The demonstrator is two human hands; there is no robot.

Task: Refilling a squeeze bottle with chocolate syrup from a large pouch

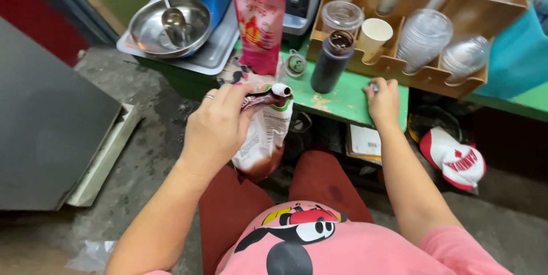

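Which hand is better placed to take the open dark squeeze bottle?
Right, probably. The right hand rests on the green counter beside the dark brown plastic squeeze bottle, seemingly free. The left hand is gripping the white spouted pouch.

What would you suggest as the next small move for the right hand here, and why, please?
Probably lift the small cap under the right hand and bring it to the pouch's white spout: the left hand holds the spouted pouch with its spout uncapped, beside the open dark squeeze bottle.

I count two hands (214, 129), two pouches (264, 132), one dark bottle (331, 61), one paper cup (374, 35), one steel bowl (151, 32), one ladle (174, 23)
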